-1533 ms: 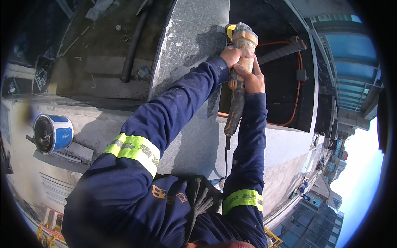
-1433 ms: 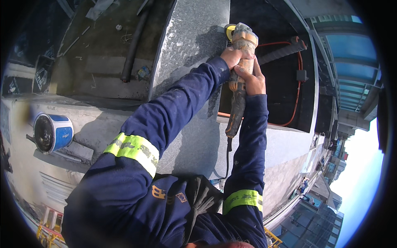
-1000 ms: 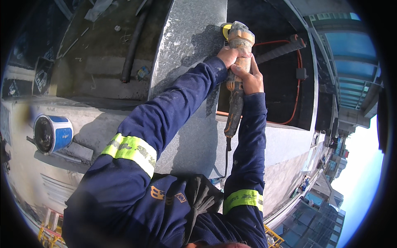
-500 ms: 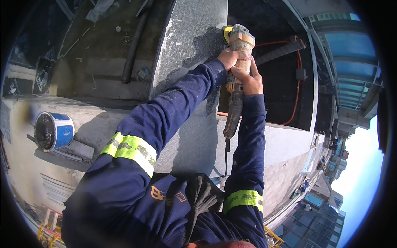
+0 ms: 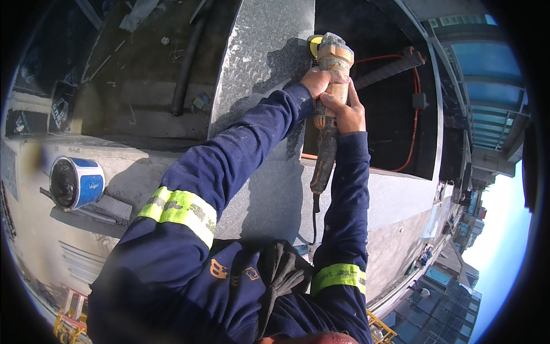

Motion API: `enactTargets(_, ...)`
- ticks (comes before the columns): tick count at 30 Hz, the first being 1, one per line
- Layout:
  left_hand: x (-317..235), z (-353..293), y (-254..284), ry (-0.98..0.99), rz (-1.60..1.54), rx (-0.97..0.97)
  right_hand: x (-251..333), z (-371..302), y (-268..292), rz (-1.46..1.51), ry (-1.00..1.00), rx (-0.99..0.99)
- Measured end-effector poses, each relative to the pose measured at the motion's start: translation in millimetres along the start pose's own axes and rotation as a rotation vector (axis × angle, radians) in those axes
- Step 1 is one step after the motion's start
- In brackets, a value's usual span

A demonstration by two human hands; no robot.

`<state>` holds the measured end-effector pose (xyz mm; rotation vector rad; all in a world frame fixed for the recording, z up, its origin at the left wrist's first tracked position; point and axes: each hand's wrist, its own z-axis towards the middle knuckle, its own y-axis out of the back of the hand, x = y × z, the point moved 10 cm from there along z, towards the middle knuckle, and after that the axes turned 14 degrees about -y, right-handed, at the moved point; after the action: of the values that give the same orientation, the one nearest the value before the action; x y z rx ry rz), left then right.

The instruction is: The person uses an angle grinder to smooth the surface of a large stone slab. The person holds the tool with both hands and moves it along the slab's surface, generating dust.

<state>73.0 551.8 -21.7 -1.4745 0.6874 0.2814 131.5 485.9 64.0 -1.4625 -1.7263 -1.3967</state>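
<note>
Both hands are closed around a worn, dusty orange-and-grey angle grinder [image 5: 327, 123]. My left hand [image 5: 315, 82] grips its body from the left, just behind the head. My right hand [image 5: 349, 113] wraps it from the right, a little nearer to me. At the far end a yellow disc [image 5: 314, 46] shows on the left side of the head, over the right edge of a grey speckled slab [image 5: 252, 74]. Whether the disc touches the slab I cannot tell. A black cord [image 5: 314, 221] hangs from the near end of the handle.
Left of the slab lies a dark recess with a black pipe [image 5: 186, 77]. To the right, another recess holds an orange cable [image 5: 413, 126] and a grey corrugated pipe [image 5: 389, 70]. A blue-and-white bucket [image 5: 87, 182] stands on the ledge at left. Yellow railing [image 5: 382, 331] shows below.
The surroundings have shifted very slightly in the picture. Both hands keep the same hold on the angle grinder, which stays at the slab's edge.
</note>
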Motion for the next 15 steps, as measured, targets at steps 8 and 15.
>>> enactTargets(8, -4, -6, 7, -0.015, -0.011, -0.011, 0, -4, -6, -0.008, 0.024, 0.012)
enactTargets(15, -8, -12, 1, -0.010, -0.009, -0.015, -4, -2, -4, 0.034, -0.006, 0.020)
